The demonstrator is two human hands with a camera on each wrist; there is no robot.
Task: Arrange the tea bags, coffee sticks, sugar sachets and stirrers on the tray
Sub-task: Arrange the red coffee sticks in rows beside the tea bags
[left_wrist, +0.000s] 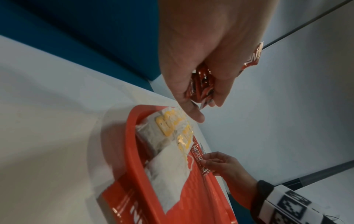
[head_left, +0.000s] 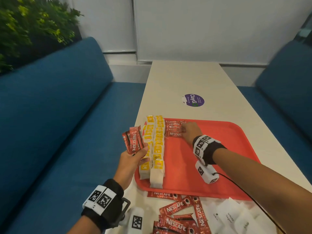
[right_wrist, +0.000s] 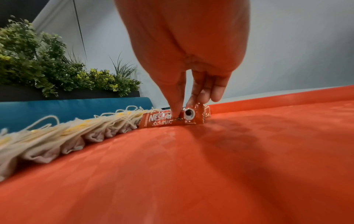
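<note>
A red tray (head_left: 211, 166) (left_wrist: 134, 151) (right_wrist: 210, 166) lies on the white table (head_left: 185, 78). Two rows of yellow-tagged tea bags (head_left: 157, 149) (left_wrist: 166, 166) (right_wrist: 76, 133) run along its left side. Beside their far end lies a small pile of red coffee sticks (head_left: 173, 129). My right hand (head_left: 183, 130) (right_wrist: 188, 109) pinches the right end of the nearest stick (right_wrist: 164, 119) (left_wrist: 197, 153), which lies flat on the tray. My left hand (head_left: 141, 154) hovers over the tray's left edge and grips a bunch of coffee sticks (head_left: 133, 141) (left_wrist: 201, 89). No stirrers are in view.
Loose coffee sticks (head_left: 179, 210) and white sugar sachets (head_left: 229, 215) lie on the table in front of the tray. A purple sticker (head_left: 194, 100) sits beyond it. Blue benches (head_left: 50, 115) flank the table, with plants (head_left: 30, 26) behind the left one.
</note>
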